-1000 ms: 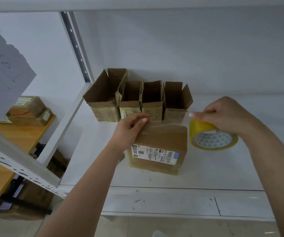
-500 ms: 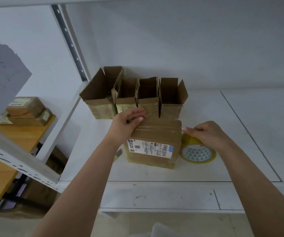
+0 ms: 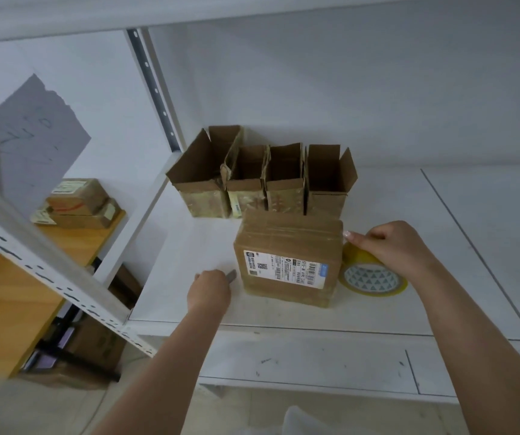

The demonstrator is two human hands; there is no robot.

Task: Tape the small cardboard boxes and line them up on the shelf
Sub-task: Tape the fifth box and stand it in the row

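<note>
- Since the earlier frames the left hand (image 3: pixel 209 288) has left the top of the box (image 3: pixel 288 257) and dropped to the shelf (image 3: pixel 189 246) at the box's left, fingers curled round a small grey object (image 3: pixel 232 274) I cannot identify.
- The right hand (image 3: pixel 392 246) is curled over the yellow tape roll (image 3: pixel 373 276), which lies on the shelf touching the box's right side.
- The closed box stands on the shelf near the front, just before four open boxes (image 3: pixel 261 177) lined up at the back.
- Its white label (image 3: pixel 285 268) carries barcodes and a blue corner; the text is too small to read.
- A paper sheet (image 3: pixel 37 136) at left bears handwriting, unreadable.
</note>
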